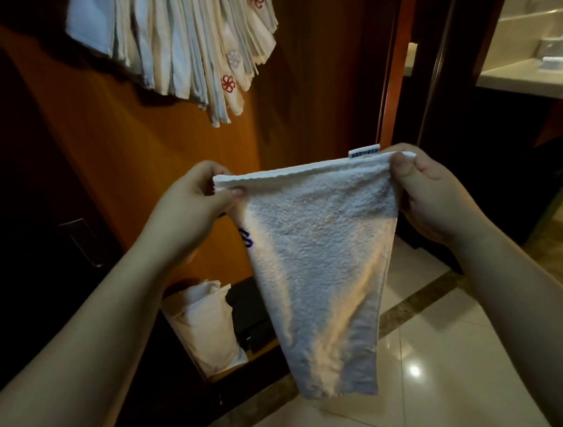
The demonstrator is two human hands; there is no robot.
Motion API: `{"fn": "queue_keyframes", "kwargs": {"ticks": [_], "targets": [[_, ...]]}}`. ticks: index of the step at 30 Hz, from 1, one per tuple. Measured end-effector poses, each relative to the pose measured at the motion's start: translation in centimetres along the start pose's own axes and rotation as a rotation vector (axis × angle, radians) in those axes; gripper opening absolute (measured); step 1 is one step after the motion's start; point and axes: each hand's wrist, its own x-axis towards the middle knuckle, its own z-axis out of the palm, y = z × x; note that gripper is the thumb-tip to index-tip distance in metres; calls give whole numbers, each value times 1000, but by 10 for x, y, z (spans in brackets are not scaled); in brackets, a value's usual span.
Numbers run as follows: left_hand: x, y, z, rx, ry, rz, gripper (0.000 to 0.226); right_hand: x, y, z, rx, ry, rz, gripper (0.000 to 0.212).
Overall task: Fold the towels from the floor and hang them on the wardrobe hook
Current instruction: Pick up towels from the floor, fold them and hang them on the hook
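Both hands' fingers (pixel 233 193) pinch the towel's (pixel 315 261) top corners.

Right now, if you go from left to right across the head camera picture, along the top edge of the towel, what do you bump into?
Left hand → white towel → little label on the towel's top edge → right hand. Both hands pinch the towel's top corners.
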Motion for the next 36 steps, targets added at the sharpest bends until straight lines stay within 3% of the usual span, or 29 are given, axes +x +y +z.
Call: {"fn": "queue_keyframes", "kwargs": {"ticks": [3, 6, 10, 13, 17, 21, 25, 27, 28, 30, 32, 36], "targets": [[-6, -6, 23, -319, 188, 38, 12, -2, -7, 9, 5, 95, -29, 47], [-13, -7, 50, -430, 423, 133, 12, -5, -15, 17, -9, 213, -39, 52], [-16, 2, 71, -247, 670, 295, 21, -13, -24, 22, -77, 318, -77, 31], [-11, 6, 72, -58, 759, 417, 18, -18, -31, 20, -93, 349, -94, 26], [-8, 5, 65, 54, 706, 465, 23, -23, -38, 15, -122, 370, -90, 26], [-15, 11, 52, 103, 616, 519, 12, -27, -42, 10, -196, 344, -98, 25], [-27, 21, 45, -209, 490, 353, 13, -28, -42, 10, -157, 343, -79, 26], [-30, 18, 41, -404, 352, 246, 7, -28, -40, 11, -140, 322, -68, 25], [-31, 15, 38, -474, 253, 182, 15, -28, -40, 11, -138, 304, -68, 25], [-32, 6, 34, -532, 75, 63, 30, -28, -38, 11, -152, 271, -74, 25], [-31, -3, 31, -532, -34, -11, 28, -27, -35, 10, -152, 240, -73, 25], [-28, -15, 28, -620, -60, -69, 37, -27, -33, 7, -108, 157, -32, 35]]}}
